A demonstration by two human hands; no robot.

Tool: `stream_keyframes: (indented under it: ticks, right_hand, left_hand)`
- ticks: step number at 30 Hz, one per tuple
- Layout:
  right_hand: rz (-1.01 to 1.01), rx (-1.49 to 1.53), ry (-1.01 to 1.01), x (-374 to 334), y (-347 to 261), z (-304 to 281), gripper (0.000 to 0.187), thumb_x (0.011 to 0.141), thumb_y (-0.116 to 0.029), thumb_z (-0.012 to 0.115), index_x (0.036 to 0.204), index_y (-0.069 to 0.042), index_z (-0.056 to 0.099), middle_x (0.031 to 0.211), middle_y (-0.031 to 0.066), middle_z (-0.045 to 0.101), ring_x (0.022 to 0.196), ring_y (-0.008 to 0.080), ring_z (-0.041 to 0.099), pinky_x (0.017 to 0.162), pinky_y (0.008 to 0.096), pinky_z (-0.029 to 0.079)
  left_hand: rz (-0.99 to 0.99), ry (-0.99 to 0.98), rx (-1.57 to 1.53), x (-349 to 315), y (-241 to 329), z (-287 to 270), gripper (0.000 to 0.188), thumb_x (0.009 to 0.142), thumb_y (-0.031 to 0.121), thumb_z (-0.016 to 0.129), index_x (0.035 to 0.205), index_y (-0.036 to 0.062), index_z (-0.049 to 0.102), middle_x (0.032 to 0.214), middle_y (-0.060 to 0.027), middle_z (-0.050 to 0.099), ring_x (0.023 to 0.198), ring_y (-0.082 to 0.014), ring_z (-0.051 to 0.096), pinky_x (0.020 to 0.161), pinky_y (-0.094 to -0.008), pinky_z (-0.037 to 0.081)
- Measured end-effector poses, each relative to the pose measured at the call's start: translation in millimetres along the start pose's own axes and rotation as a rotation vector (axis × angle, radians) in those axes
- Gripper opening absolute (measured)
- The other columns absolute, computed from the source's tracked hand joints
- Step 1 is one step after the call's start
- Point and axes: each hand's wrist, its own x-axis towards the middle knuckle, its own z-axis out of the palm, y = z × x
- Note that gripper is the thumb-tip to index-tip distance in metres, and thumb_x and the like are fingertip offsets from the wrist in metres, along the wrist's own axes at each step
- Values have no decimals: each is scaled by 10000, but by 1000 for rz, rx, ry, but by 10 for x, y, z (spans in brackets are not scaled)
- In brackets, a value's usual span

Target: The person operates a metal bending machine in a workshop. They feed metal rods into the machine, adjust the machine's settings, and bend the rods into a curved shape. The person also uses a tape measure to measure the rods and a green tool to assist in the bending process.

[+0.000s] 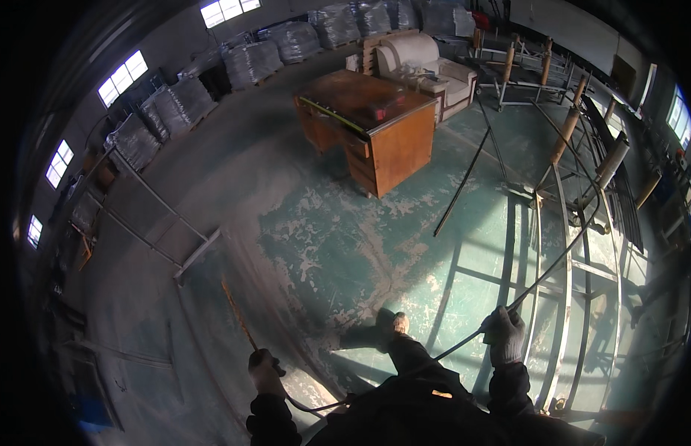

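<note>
A long thin dark rod [542, 276] runs across the front of my body. It looks like metal and curves in the picture; I cannot tell whether it is truly bent. My left hand [266, 370] is closed around it near its left end, where a rusty brown stretch points forward over the floor. At the right, my right hand [504, 334], in a pale glove, grips the same rod, which carries on up and away past the metal frames [567, 282]. Below my waist, part of the rod is hard to see against my dark clothing.
A wooden desk [401, 152] stands ahead, with a pale armchair [435, 74] behind it. Dark bars [461, 182] lie on the floor to its right. Another metal frame [199, 251] is at the left. Wrapped stacks [249, 63] line the far wall.
</note>
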Motion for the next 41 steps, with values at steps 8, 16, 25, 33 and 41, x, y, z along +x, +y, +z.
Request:
stream_keyframes:
  ticks: [8,16,25,33,41]
  right_hand:
    - [124,67,-8,2183,787,2201,274,1128,-245,755,985,-15,710,790,77,729,657,183,687,622,347,556]
    - [330,65,-163,3907,742,4315,311,1125,-293,760,1053,2,694,823,138,756,693,275,752,642,377,583]
    - [249,82,-46,5760,1473,6123,288,1122,-238,770,1104,37,685,849,170,766,726,305,769,685,434,632]
    - [227,12,129,6894,1494,7587,326,1140,-269,749,1079,46,694,867,141,752,754,252,760,705,415,646]
    - [197,41,54,8884,2124,9253,344,1159,-325,739,1048,0,718,845,106,764,715,224,741,679,352,595]
  left_hand:
    - [288,270,92,2400,1283,1408,210,1123,262,696,1170,59,717,857,-10,617,686,-140,553,582,-338,433]
    - [424,273,119,4687,3031,2314,279,1096,245,703,1283,38,711,923,-16,650,725,-132,550,610,-316,425]
    - [316,-300,24,7491,4026,4056,526,1059,31,597,1583,80,608,1021,-73,668,700,-156,608,630,-346,532]
    - [261,-365,275,9457,5202,5602,419,1141,123,609,1557,117,653,976,-41,657,691,-132,559,624,-336,509]
    - [312,-46,357,11965,6001,7019,372,1118,239,723,1474,137,689,993,-29,687,717,-131,578,613,-343,479]
